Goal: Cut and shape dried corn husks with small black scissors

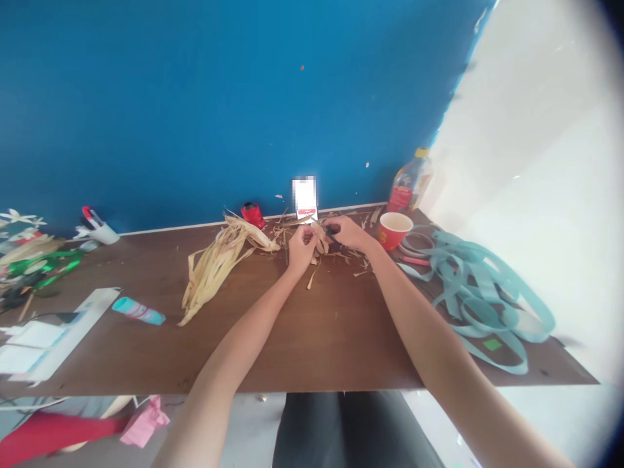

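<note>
My left hand (301, 248) is closed, thumb and fingers pinching a small piece of dried corn husk (321, 244) over the table. My right hand (349, 233) is wrapped round the dark handles of a pair of scissors (332, 234). The scissors' blades point left, close above the husk and the left fingertips; whether they touch the husk I cannot tell. Cut husk scraps (312, 278) lie scattered under and around both hands. To the left rests a large bundle of pale dried corn husks (214, 273).
A lit phone (305, 193) leans against the blue wall behind the hands. Near the right forearm are a red paper cup (394, 230), a plastic bottle (409, 182) and loops of teal ribbon (487, 292). At left lie a blue tube (139, 311), a power strip (73, 341) and a pen cup (104, 233).
</note>
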A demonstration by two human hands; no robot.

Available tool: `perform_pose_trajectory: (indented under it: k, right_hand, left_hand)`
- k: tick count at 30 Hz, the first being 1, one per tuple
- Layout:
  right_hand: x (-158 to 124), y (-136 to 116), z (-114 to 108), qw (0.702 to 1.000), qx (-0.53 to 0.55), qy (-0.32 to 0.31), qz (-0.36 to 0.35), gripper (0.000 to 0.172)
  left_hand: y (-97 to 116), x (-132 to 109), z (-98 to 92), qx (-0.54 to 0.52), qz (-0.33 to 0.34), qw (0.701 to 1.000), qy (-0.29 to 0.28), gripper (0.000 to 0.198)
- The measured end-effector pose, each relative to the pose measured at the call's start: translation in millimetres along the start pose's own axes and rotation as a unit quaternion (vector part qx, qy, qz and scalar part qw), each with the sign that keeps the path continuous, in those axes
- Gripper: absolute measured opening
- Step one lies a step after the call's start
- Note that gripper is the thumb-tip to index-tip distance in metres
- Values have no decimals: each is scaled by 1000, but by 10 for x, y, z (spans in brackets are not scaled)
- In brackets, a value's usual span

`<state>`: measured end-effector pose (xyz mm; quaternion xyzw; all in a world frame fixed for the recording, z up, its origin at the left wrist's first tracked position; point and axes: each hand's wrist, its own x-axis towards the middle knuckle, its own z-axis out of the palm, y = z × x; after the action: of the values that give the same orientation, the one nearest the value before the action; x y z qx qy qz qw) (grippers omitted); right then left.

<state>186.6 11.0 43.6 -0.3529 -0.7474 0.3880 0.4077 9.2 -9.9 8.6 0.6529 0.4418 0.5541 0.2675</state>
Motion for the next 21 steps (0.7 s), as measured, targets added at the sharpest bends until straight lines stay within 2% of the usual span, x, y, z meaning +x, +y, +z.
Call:
perform_pose_trajectory:
  k: [6, 13, 21]
  right_hand:
    - [-12, -11, 3, 1000, -19, 7, -2, 43]
    - [2, 68, 11, 998, -43, 51, 5, 43]
    - [22, 155, 31, 995, -70, 71, -10, 45]
  left_hand:
    - [-25, 3, 6, 3, 2, 1000, -7, 13]
    - [13, 3, -11, 21, -1, 999, -28, 28]
    - [22, -6, -6, -2, -17, 1000, -14, 32]
